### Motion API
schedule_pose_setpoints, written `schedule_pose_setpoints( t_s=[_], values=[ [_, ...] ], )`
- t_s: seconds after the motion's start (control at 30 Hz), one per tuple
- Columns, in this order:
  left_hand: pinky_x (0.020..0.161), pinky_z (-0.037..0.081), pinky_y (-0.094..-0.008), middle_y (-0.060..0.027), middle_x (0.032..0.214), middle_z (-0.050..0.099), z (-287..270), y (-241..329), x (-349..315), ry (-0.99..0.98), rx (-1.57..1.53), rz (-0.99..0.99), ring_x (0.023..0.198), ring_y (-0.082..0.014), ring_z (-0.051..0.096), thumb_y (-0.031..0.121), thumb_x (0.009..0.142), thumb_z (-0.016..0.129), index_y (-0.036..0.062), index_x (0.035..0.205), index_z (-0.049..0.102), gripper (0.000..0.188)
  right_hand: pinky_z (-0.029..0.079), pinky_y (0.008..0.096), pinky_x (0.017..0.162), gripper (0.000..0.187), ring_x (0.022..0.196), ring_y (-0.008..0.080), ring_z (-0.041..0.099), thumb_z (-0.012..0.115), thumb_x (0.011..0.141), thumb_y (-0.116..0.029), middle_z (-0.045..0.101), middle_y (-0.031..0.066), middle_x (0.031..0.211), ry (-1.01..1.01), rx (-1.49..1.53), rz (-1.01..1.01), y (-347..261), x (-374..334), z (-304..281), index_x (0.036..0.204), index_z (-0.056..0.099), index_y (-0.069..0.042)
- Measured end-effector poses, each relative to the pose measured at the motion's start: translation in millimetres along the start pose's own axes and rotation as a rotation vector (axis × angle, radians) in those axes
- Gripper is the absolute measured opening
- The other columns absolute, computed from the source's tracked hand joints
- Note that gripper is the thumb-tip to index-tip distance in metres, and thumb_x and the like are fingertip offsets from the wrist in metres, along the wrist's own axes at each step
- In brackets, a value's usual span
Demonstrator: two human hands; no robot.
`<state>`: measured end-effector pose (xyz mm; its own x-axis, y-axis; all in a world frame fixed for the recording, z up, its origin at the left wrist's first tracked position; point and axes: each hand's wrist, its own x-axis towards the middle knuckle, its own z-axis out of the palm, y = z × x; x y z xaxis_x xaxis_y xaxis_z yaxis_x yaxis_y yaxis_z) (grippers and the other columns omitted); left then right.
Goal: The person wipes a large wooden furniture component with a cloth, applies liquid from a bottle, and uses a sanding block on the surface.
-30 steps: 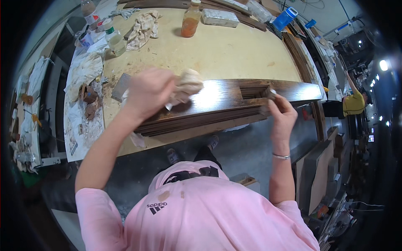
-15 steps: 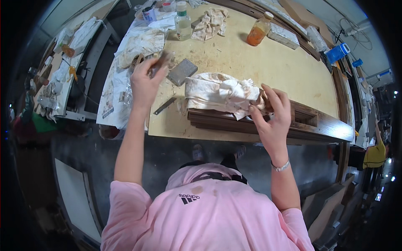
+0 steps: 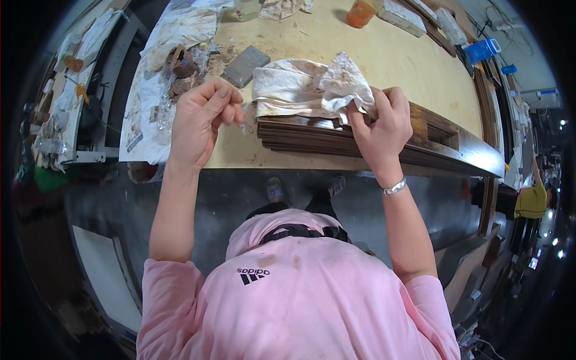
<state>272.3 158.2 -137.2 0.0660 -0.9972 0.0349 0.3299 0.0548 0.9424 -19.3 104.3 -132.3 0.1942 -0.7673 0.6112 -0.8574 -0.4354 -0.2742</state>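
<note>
My right hand (image 3: 384, 123) pinches the right end of a stained white rag (image 3: 294, 87). The rag lies folded over a stack of dark brown wooden slats (image 3: 312, 133), with one loose corner standing up. My left hand (image 3: 207, 114) hovers over the table left of the rag. Its fingers are curled together, and I cannot make out whether anything is between them. A grey rectangular block (image 3: 246, 66) rests just beyond that hand. Brown crumpled lumps (image 3: 182, 63) sit on the plastic-covered cloth to its left.
A bottle of orange liquid (image 3: 361, 13) and a pale long block (image 3: 402, 18) stand at the back. White cloths and plastic (image 3: 153, 90) cover the table's left side. A dark wooden frame (image 3: 462, 144) extends right. A blue jug (image 3: 482, 51) stands far right.
My left hand has come down and nearer, away from the brown lumps. My right hand has raised a corner of the rag. The view has shifted, so the table sits higher.
</note>
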Motion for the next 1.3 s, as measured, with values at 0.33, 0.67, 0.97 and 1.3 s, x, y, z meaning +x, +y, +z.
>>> schedule_pose_setpoints(
  t_s=[0.33,0.67,0.97,1.3],
  values=[
    [0.073,0.048,-0.0418,-0.0118,0.081,0.066,114,51,-33,-0.598,0.013,0.269,0.078,-0.0287,0.063,0.021,0.075,0.076,-0.0042,0.077,0.069,0.026,0.047,0.0396,0.060,0.027,0.080,0.0260,0.058,0.080,0.067,-0.032,0.054,0.0051,0.083,0.029,0.024,0.007,4,-3,8,0.082,0.069,-0.012],
    [0.061,0.044,-0.0328,-0.0076,0.069,0.061,189,104,-101,-0.595,0.748,0.345,0.061,-0.0192,0.057,0.016,0.088,0.064,0.0033,0.066,0.056,0.026,0.047,0.0373,0.056,0.027,0.073,0.0223,0.058,0.080,0.072,-0.036,0.053,0.0015,0.076,0.078,0.002,-0.015,8,-3,8,0.081,0.070,-0.012],
    [0.055,0.042,-0.0285,-0.0062,0.065,0.059,224,109,-113,-0.444,1.177,0.203,0.056,-0.0158,0.054,0.014,0.091,0.061,0.0067,0.063,0.051,0.031,0.048,0.0382,0.055,0.028,0.073,0.0226,0.058,0.081,0.068,-0.035,0.053,0.0017,0.076,0.083,-0.039,0.001,5,-5,6,0.076,0.067,-0.012],
    [0.066,0.049,-0.0309,-0.0118,0.077,0.065,188,78,-44,-0.893,0.390,0.071,0.064,-0.0219,0.062,0.002,0.077,0.069,-0.0025,0.080,0.071,0.006,0.050,0.0432,0.071,0.023,0.086,0.0326,0.058,0.074,0.069,-0.020,0.054,0.0143,0.088,0.072,0.152,0.035,1,3,-11,0.083,0.063,-0.005]
  ],
)
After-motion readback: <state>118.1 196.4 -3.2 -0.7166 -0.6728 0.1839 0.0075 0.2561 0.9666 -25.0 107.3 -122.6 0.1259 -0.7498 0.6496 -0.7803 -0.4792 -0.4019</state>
